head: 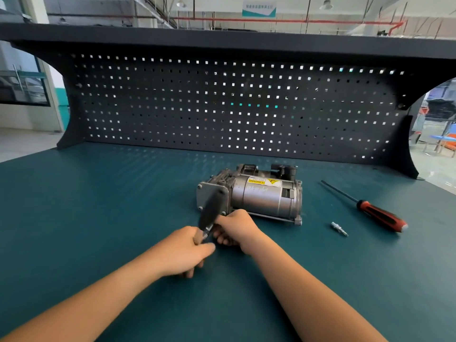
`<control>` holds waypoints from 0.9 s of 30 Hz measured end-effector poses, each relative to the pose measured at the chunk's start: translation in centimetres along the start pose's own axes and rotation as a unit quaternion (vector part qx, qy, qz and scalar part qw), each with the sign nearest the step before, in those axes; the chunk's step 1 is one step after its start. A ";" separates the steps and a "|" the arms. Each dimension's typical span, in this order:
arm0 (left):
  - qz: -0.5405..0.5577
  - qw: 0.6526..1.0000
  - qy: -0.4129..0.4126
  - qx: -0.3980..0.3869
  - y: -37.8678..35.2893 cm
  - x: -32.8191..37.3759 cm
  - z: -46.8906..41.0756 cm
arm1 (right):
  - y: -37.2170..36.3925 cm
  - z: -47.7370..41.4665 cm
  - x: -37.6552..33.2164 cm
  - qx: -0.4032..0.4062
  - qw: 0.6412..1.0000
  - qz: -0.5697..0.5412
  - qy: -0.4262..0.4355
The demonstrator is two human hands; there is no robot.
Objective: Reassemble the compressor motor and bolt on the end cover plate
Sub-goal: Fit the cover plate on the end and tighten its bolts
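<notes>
The yellow label (264, 181) on the compressor (261, 202) reads WARNING. The left hand (183, 251) grips a blurred black-handled tool (212, 206). The right hand (238, 230) curls beside it, its hold unclear.

Black tool handle (212, 208) motion-blurred, its tip hidden behind left hand (182, 253)

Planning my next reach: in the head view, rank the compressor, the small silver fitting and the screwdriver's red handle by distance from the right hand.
1. The compressor, just behind the right hand.
2. The small silver fitting, on the mat to the hand's right.
3. The red handle, farther right still.
</notes>
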State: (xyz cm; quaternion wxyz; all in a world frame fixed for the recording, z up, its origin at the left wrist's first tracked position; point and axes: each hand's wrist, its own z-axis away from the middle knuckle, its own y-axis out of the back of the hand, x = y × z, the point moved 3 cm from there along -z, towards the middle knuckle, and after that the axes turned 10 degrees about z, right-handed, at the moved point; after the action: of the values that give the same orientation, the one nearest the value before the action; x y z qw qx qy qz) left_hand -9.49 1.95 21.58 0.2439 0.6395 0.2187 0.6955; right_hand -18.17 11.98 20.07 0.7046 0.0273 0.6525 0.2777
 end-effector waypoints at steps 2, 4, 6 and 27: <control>0.207 0.978 0.041 0.000 -0.4 -0.5 0.3 | 0.0 0.1 0.1 0.005 1.000 0.005 -0.001; 0.411 0.907 0.095 0.019 -0.7 -0.7 0.6 | 0.0 0.1 0.2 0.016 1.000 0.007 0.005; 0.599 0.787 0.147 0.020 -1.1 -0.6 0.9 | 0.0 0.1 0.2 0.030 0.999 0.002 0.010; -0.204 0.967 -0.103 0.114 -0.2 -0.5 -0.3 | -0.2 0.4 -0.5 0.019 1.000 0.000 -0.003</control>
State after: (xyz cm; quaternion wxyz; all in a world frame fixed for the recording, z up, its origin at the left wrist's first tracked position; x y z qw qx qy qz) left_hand -9.78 1.77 21.01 0.3274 0.6729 0.3964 0.5319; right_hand -17.78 11.76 20.47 0.7059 0.0414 0.6556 0.2650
